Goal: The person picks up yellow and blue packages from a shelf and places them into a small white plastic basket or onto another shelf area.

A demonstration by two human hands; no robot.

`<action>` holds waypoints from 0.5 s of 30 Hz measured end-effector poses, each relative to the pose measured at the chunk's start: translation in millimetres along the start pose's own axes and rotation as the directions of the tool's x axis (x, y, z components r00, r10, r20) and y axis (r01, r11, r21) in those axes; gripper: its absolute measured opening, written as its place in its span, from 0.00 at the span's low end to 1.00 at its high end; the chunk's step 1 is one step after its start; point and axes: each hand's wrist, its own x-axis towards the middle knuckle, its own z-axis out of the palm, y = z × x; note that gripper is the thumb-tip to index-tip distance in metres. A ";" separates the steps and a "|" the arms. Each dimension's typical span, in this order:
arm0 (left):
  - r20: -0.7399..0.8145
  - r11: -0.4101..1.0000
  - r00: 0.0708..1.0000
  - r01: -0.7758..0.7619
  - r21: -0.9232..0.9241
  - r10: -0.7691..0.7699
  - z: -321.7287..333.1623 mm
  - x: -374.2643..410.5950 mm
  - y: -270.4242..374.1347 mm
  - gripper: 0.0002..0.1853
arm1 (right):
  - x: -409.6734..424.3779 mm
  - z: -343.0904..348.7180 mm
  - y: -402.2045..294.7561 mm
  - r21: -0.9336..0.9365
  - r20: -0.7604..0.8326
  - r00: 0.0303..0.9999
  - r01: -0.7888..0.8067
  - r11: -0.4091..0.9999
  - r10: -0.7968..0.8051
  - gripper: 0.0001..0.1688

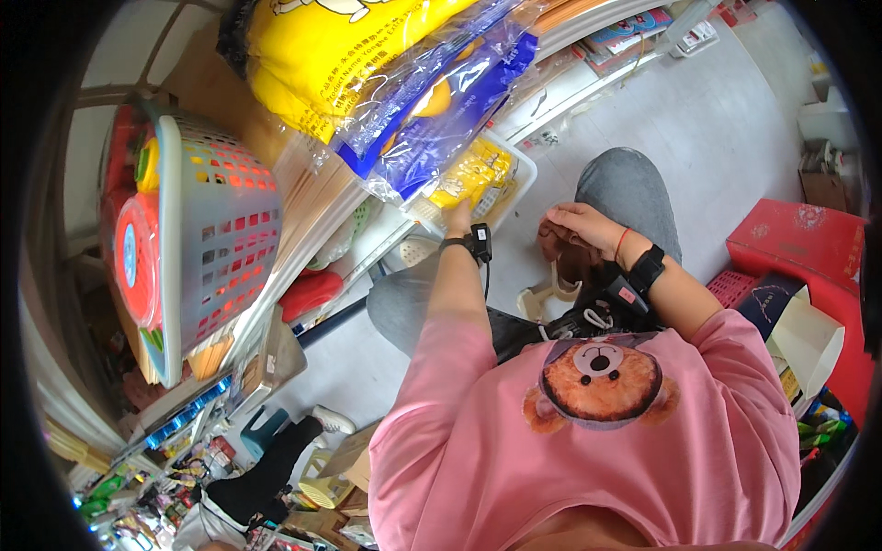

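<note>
My left hand reaches to a white plastic basket and touches a yellow printed plastic package in it. The package hides its fingertips, so I cannot tell whether it grips. Above and partly over the basket lies a large clear-wrapped yellow and blue package bearing writing. My right hand hangs over my lap near my right knee, its fingers loosely curled. Its palm is turned away, and nothing is plainly seen in it. Both wrists wear black strapped devices.
On the left stands a light grey slotted basket with red toys. Red boxes and a pale paper bag are at my right. Behind my left side are another person's black-clad leg, a teal stool and a cardboard box.
</note>
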 end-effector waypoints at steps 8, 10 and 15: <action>0.109 0.959 0.958 0.274 -0.073 -0.265 10.0 -3.1 31.0 0.19 | -3.1 9.2 -1.6 0.006 -0.048 0.999 -0.006 1.000 0.007 0.17; 0.076 0.976 0.974 0.217 -0.025 -0.214 20.2 -17.6 47.8 0.19 | -5.5 14.7 -6.8 0.028 -0.067 0.997 -0.029 0.999 0.031 0.17; 0.229 0.897 0.877 0.368 0.246 -0.423 10.8 27.0 -1.4 0.28 | -4.6 20.0 -5.6 0.001 0.000 1.000 -0.018 1.000 0.018 0.17</action>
